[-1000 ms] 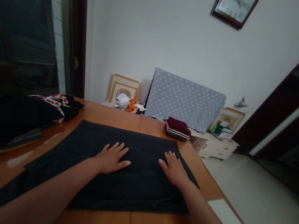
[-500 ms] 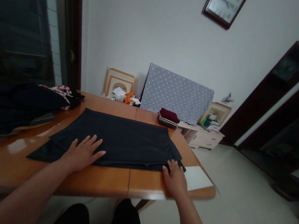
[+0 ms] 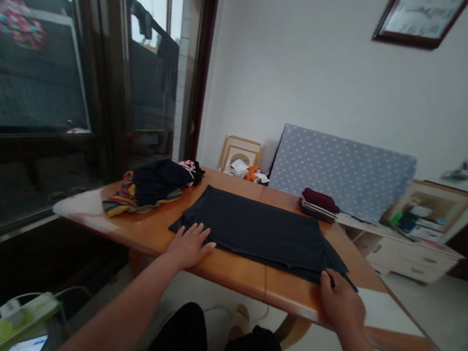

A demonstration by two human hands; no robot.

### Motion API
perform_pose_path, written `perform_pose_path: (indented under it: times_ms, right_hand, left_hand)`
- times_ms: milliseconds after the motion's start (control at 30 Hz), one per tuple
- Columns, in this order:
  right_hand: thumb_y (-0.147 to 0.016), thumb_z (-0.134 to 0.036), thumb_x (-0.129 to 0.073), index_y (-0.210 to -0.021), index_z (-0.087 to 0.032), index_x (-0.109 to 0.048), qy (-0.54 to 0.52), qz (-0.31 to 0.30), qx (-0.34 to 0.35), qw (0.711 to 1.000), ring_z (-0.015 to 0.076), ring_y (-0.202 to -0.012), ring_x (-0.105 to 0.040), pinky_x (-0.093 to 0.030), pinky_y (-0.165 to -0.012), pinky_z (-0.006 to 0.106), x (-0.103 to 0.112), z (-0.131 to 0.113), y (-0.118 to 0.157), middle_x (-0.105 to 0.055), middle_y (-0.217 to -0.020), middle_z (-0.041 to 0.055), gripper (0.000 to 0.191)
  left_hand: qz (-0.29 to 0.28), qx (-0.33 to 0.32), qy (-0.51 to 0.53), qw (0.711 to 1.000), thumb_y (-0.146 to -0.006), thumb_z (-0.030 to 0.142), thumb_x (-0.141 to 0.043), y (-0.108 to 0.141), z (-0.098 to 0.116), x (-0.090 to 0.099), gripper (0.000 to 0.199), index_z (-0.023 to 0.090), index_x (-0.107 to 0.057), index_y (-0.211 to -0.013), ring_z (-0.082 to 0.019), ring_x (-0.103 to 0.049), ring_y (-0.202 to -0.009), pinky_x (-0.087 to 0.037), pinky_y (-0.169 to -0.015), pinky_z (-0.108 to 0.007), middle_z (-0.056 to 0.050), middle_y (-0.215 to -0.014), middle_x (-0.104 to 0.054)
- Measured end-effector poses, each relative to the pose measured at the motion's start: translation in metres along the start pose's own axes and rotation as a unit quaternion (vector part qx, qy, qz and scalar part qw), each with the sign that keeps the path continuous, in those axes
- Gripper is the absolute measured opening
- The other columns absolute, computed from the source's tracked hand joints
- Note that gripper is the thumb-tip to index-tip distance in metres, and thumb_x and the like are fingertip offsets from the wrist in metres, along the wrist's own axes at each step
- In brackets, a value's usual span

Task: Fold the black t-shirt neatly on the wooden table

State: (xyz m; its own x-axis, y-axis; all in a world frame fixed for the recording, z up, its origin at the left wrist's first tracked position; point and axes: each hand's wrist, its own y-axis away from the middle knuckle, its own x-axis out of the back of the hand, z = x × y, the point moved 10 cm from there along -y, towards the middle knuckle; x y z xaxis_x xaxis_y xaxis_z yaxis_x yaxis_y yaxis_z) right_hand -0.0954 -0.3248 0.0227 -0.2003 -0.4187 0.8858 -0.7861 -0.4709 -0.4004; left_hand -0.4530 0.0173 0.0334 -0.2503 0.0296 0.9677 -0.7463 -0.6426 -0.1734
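A dark folded garment (image 3: pixel 261 229) lies flat across the wooden table (image 3: pixel 221 266), its layers fanning out at both ends. My left hand (image 3: pixel 190 245) rests with fingers spread on the garment's near left corner. At the near right corner, the fingers of my right hand (image 3: pixel 341 298) are curled closed around the garment's edge; the fingertips are partly hidden.
A heap of clothes (image 3: pixel 152 184) sits on the table's left part. Folded clothes (image 3: pixel 319 205) are stacked at the far right edge. A white sheet (image 3: pixel 387 311) lies near the right end. Below left is a power strip (image 3: pixel 29 315).
The view has swung left, showing more window and the whole clothes heap. My right hand's fingers have gone from spread to curled on the garment's edge. My left hand still lies spread.
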Motion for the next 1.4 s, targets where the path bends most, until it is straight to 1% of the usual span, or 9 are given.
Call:
perform_pose_path:
  times_ms: [200, 367, 600, 767, 1067, 1233, 1300, 1333, 1400]
  right_hand:
    - [-0.096, -0.056, -0.033, -0.125, -0.027, -0.066, 0.014, -0.024, 0.0, 1.0, 0.0297, -0.1, -0.068, -0.047, -0.077, 0.039, -0.009, 0.005, -0.003, -0.069, -0.128, 0.0067, 0.052]
    - [-0.096, -0.056, -0.034, -0.119, -0.027, -0.069, 0.01, -0.035, -0.006, 0.999, 0.0289, -0.096, -0.068, -0.045, -0.074, 0.037, -0.006, 0.002, -0.002, -0.071, -0.121, 0.0071, 0.051]
    - [-0.097, -0.045, -0.04, -0.115, -0.026, -0.07, -0.019, 0.02, -0.022, 0.999, 0.0237, -0.094, -0.067, -0.039, -0.071, 0.032, 0.014, -0.002, 0.005, -0.072, -0.116, 0.0058, 0.04]
    - [-0.097, -0.039, -0.044, -0.102, -0.023, -0.072, -0.023, 0.042, -0.026, 0.999, 0.0197, -0.087, -0.063, -0.033, -0.066, 0.029, 0.025, -0.006, 0.009, -0.073, -0.1, 0.006, 0.033]
    - [-0.097, -0.04, -0.045, -0.083, -0.02, -0.067, 0.012, 0.043, -0.01, 0.999, 0.0175, -0.083, -0.058, -0.027, -0.063, 0.029, 0.035, -0.021, 0.009, -0.07, -0.09, 0.0057, 0.033]
    - [-0.093, -0.036, -0.05, -0.076, -0.02, -0.066, -0.072, 0.052, -0.027, 0.996, 0.0179, -0.081, -0.057, -0.03, -0.066, 0.028, 0.041, -0.016, 0.009, -0.07, -0.086, 0.0064, 0.028]
    - [-0.088, -0.037, -0.055, -0.07, -0.02, -0.064, -0.202, 0.072, -0.069, 0.974, 0.0178, -0.078, -0.056, -0.033, -0.068, 0.028, 0.042, -0.001, 0.008, -0.068, -0.078, 0.005, 0.027]
    - [-0.085, -0.037, -0.059, -0.067, -0.02, -0.064, -0.296, 0.092, -0.1, 0.946, 0.0177, -0.077, -0.056, -0.035, -0.069, 0.028, 0.043, 0.01, 0.009, -0.067, -0.074, 0.0038, 0.026]
    - [-0.079, -0.038, -0.063, -0.067, -0.019, -0.064, -0.47, 0.143, -0.157, 0.857, 0.0175, -0.077, -0.058, -0.04, -0.072, 0.028, 0.04, 0.033, 0.01, -0.065, -0.07, 0.0015, 0.022]
  left_hand:
    - [0.024, 0.056, 0.011, 0.998, -0.096, 0.067, -0.029, 0.002, -0.027, 0.02, 0.074, 0.021, -0.041, -0.152, -0.033, -0.025, -0.15, -0.017, -0.117, -0.06, -0.015, -0.162, -0.032]
    - [0.014, 0.059, 0.003, 0.998, -0.097, 0.061, -0.038, 0.004, -0.051, 0.021, 0.062, 0.021, -0.053, -0.142, -0.031, -0.036, -0.145, -0.022, -0.116, -0.056, -0.015, -0.156, -0.043]
    - [0.119, -0.002, 0.003, 0.993, -0.097, 0.044, -0.045, 0.007, -0.026, 0.038, 0.037, 0.021, -0.068, -0.116, -0.027, -0.06, -0.113, -0.038, -0.103, -0.042, -0.011, -0.12, -0.068]
    - [0.132, 0.001, -0.007, 0.991, -0.094, 0.043, -0.047, 0.008, -0.021, 0.036, 0.032, 0.024, -0.069, -0.106, -0.027, -0.061, -0.102, -0.044, -0.089, -0.039, -0.01, -0.111, -0.068]
    - [0.103, 0.036, -0.011, 0.994, -0.092, 0.051, -0.045, 0.001, -0.03, 0.032, 0.04, 0.022, -0.066, -0.109, -0.028, -0.062, -0.101, -0.046, -0.086, -0.038, -0.01, -0.111, -0.067]
    - [0.086, 0.032, -0.007, 0.996, -0.092, 0.053, -0.043, -0.003, -0.033, 0.029, 0.044, 0.021, -0.067, -0.109, -0.03, -0.062, -0.103, -0.047, -0.085, -0.039, -0.011, -0.111, -0.067]
    - [0.08, 0.038, 0.007, 0.996, -0.092, 0.054, -0.043, -0.005, -0.036, 0.029, 0.045, 0.021, -0.067, -0.11, -0.03, -0.063, -0.101, -0.048, -0.084, -0.039, -0.011, -0.109, -0.068]
    - [0.08, 0.042, 0.017, 0.996, -0.092, 0.054, -0.043, -0.005, -0.037, 0.03, 0.046, 0.02, -0.066, -0.111, -0.03, -0.063, -0.101, -0.048, -0.084, -0.039, -0.011, -0.108, -0.069]
    - [0.097, 0.055, 0.025, 0.993, -0.092, 0.054, -0.043, -0.007, -0.036, 0.035, 0.048, 0.019, -0.064, -0.116, -0.031, -0.064, -0.102, -0.048, -0.086, -0.04, -0.012, -0.109, -0.069]
